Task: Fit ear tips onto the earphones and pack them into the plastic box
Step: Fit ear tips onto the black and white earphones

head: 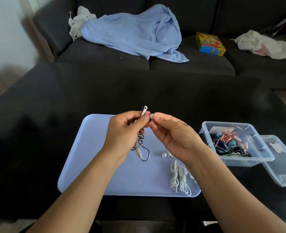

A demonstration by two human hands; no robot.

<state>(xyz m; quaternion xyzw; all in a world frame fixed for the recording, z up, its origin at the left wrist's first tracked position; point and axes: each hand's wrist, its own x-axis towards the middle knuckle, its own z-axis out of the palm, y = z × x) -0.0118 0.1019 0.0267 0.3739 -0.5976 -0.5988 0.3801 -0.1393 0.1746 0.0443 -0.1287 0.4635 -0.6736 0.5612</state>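
Left hand (127, 130) closed around a coiled earphone (144, 111), one bud poking above the fingers, cable hanging toward the middle of the blue tray (91, 158). Right hand (171, 132) pinching a small pale ear tip (151, 116), held just beside the bud. Probably very light, soft and slippery; best gripped at the skirt, the bud held by its stiff stem. White earphones (177, 175) lying near the tray's right edge. Plastic box (263, 157) open, right of the tray.
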